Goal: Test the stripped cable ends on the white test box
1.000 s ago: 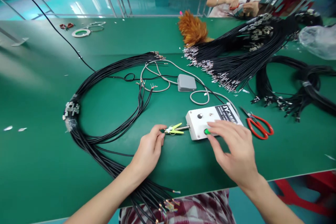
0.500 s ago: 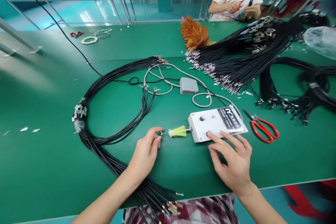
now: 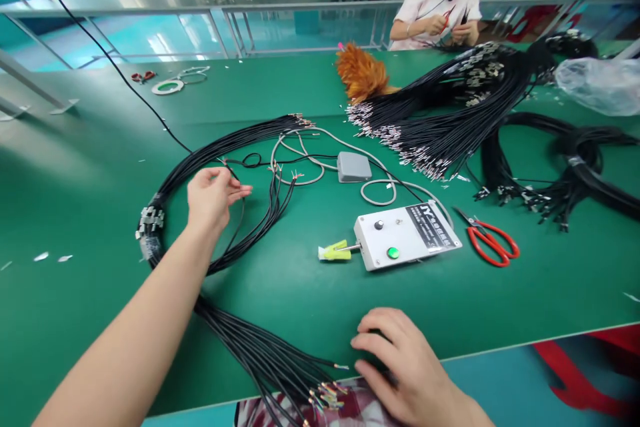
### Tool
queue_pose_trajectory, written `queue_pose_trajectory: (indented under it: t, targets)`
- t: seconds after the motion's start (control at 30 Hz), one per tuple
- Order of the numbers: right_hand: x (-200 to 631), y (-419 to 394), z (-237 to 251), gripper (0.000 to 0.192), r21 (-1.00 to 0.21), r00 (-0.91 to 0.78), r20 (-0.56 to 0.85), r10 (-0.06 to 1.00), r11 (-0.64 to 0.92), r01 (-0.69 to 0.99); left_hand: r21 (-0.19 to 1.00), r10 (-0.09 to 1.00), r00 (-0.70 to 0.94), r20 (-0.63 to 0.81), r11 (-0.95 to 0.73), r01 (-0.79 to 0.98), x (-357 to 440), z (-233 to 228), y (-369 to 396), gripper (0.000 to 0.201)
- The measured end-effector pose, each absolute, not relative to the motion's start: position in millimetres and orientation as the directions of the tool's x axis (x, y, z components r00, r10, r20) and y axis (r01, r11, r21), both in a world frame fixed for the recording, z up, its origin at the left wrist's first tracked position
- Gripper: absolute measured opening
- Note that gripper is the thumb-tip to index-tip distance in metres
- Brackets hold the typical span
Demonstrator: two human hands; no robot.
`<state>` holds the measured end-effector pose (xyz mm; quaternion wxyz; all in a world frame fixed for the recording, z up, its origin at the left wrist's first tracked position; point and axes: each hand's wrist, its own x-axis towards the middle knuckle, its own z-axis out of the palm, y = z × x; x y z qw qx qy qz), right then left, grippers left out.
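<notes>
Green matting covers the table (image 3: 80, 167). At the bottom edge of the frame the right hand (image 3: 405, 367) rests near the table's front edge, fingers loosely curled, holding nothing. Just left of it lie the stripped ends of the black cable bundle (image 3: 260, 353). Up in the middle left, the left hand (image 3: 213, 200) pinches a single black wire (image 3: 231, 172) between its fingertips. At centre sits the white control box (image 3: 407, 235), with a yellow clip (image 3: 333, 251) at its left end and red scissors (image 3: 487, 238) to its right. At the upper right, another person (image 3: 437, 3) works.
</notes>
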<state>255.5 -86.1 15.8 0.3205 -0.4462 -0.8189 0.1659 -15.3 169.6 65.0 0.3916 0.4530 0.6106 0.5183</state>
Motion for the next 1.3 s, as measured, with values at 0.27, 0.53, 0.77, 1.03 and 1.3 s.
queue_pose_trajectory:
  t: [0.27,0.53,0.77,1.03,1.3]
  targets:
    - [234.2,-80.0,16.5,0.015,-0.549,-0.485,0.268,0.832,0.546,0.633,0.881,0.986,0.072,0.152,-0.169,0.442,12.2,52.6,78.6,0.014]
    - [241.6,-67.3,24.1,0.012,-0.612,-0.472,0.187,0.862,0.478,0.630,0.547,0.542,0.739,-0.400,-0.506,0.667,41.0,59.6,-32.4,0.019]
    - [251.4,-63.9,27.4,0.012,-0.735,-0.283,0.182,0.942,0.322,0.597,0.672,0.519,0.737,-0.434,-0.358,0.648,36.9,65.0,-21.2,0.020]
    - [245.7,-60.9,28.5,0.012,-0.810,-0.240,0.155,0.958,0.263,0.525,0.804,0.508,0.661,-0.552,0.116,0.583,29.0,64.8,-9.3,0.013]
    - [239.5,-55.3,27.1,0.012,-0.865,-0.231,0.131,0.964,0.225,0.448,0.825,0.504,0.669,-0.546,0.465,0.323,31.6,60.1,3.3,0.013]
